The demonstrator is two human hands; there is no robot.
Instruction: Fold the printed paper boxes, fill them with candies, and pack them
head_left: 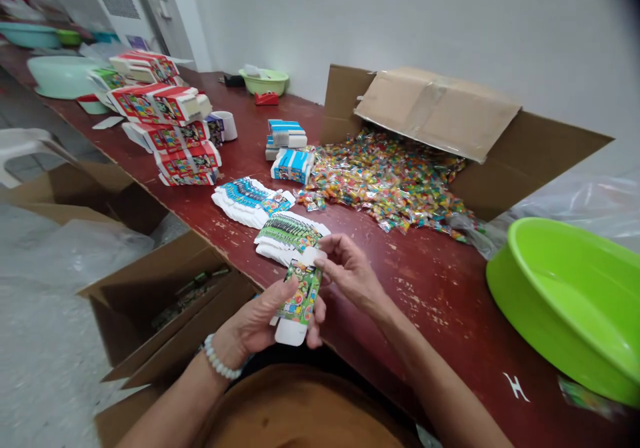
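A small green printed carton (302, 295) with white end flaps is held over the table's front edge. My left hand (267, 311), wearing a bead bracelet, is closed around its lower part, thumb on the printed face. My right hand (350, 271) pinches the upper white flap between thumb and fingers. Just beyond lies a fanned row of flat green cartons (290, 233), and behind it a row of flat blue cartons (250, 200). A heap of small wrapped candies (385, 178) spreads across the table from a tipped cardboard box (440, 108).
Bundled red cartons (185, 138) are stacked at the left, with bundled blue cartons (293, 166) in the middle. A large green basin (565, 308) stands at the right. Below the table's left edge, an open cardboard box (165, 308) holds small items. A pale green bowl (270, 81) sits near the wall.
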